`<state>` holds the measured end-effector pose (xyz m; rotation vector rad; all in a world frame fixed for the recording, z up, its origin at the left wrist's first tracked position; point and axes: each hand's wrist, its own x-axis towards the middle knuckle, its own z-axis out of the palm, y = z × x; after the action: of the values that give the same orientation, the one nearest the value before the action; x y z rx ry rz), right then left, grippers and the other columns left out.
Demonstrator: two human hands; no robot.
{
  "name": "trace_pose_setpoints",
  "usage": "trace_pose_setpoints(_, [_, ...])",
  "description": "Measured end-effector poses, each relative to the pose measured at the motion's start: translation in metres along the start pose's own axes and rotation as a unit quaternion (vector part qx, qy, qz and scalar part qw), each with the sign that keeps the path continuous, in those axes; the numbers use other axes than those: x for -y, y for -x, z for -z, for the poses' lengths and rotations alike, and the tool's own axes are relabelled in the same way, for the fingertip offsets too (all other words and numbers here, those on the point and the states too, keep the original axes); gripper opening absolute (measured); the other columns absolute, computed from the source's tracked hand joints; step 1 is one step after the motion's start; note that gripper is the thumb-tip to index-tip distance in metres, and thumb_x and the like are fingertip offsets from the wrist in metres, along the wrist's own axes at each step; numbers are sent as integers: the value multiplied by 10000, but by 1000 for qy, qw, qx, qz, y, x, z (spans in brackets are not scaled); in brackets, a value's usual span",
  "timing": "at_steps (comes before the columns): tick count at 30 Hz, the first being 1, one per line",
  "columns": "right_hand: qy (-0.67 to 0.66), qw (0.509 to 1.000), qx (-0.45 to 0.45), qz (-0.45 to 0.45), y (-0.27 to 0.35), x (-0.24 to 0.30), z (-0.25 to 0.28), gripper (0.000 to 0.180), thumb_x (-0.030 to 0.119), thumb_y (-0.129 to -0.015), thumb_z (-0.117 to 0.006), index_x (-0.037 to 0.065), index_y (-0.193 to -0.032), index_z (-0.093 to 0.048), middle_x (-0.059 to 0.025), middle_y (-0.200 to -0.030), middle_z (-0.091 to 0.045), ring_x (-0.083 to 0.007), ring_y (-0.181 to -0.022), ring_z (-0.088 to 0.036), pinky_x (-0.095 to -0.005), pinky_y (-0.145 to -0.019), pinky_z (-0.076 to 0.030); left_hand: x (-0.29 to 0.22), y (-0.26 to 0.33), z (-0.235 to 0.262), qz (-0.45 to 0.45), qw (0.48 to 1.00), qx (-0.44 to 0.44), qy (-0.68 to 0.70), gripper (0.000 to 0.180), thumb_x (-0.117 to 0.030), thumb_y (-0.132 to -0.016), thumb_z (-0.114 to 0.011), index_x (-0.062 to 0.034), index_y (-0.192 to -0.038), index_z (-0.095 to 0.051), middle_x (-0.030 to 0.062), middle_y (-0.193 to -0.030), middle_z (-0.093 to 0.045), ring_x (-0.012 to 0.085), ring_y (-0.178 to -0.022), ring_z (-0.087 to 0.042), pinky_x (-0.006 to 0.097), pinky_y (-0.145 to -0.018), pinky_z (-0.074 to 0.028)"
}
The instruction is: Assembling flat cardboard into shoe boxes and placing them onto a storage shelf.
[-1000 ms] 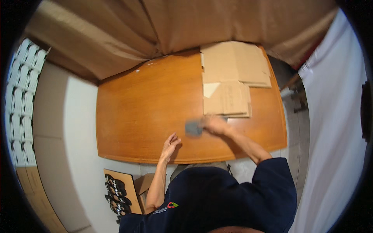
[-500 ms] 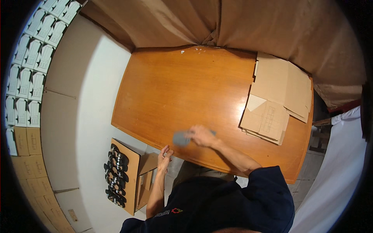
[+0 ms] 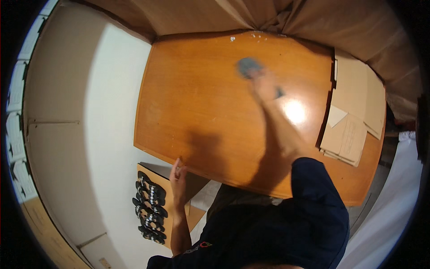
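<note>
Out over the far half of the wooden table (image 3: 192,89), my right hand (image 3: 265,84) is closed around a grey-blue cloth (image 3: 248,67), smeared by motion. One end of the cloth pokes out ahead of the fingers and a darker bit shows behind the wrist side. My left hand (image 3: 178,175) is raised by the near left edge of the table, index finger stretched up and the other fingers loosely bent; nothing shows in it. Small white scraps (image 3: 232,39) lie along the table's far edge.
Flat cardboard pieces (image 3: 351,89) are stacked on the table's right side. Left of my left arm, black sandals (image 3: 151,208) sit on a wooden stand (image 3: 169,224). Brown fabric (image 3: 201,15) hangs behind the table. Stacked boxes (image 3: 20,130) line the far left; white fabric (image 3: 394,193) hangs at right.
My right hand has swept the cloth from the near edge to the far part of the table. My left hand stays near the edge, its index finger straighter. The whole view has shifted.
</note>
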<state>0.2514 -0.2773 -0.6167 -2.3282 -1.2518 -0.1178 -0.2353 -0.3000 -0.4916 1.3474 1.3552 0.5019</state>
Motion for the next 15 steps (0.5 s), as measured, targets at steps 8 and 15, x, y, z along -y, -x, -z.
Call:
trace_pose_setpoints(8, [-367,870,32,327,292,332,-44,307,212,-941,-549,317,-1148,-751,-98,-1137,-640,-324,-993,-633,-473,-781,-488,-42,-50,80,-91,992,-84,1,529,-159,-1023,-653,-59,-1514,-485,132,-1517,-509,234,-1253,-597,363,-1045,-500])
trace_pose_setpoints(15, [-55,997,41,-43,280,117,47,586,220,-852,-692,343,-1418,-602,-100,-1035,-573,-295,-911,-569,-425,-743,-440,-40,-94,5,-25,998,53,9,516,-189,-1014,-676,-90,-1496,-520,157,-1542,-497,217,-1267,-598,345,-1004,-514])
